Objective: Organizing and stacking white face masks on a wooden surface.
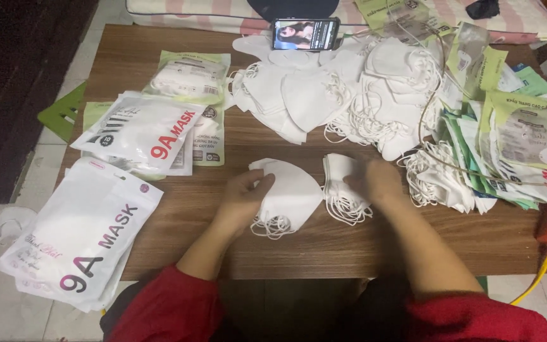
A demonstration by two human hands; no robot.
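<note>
Head view, looking down on a wooden table (324,247). The left hand (245,190) lies on a small stack of white masks (289,196) near the table's front edge, its fingers curled over the stack's left rim and clamped on it; the fingertips are partly hidden under the folded cloth. The right hand (378,180) rests on a second stack (343,187) just beside the first, fingers bent onto its top edge; motion blur leaves it unclear whether they pinch a mask or only press on it. Ear loops spill from under both stacks. Behind them a loose heap of masks (349,95) covers the table's far middle, its count impossible to make out. A phone (305,33) leans at the far edge, its screen too small to read. Flat white pouches (83,234) overhang the left edge; green packets (527,139) crowd the right and are cut off by the frame. Red sleeves (172,304) close the lower edge.
</note>
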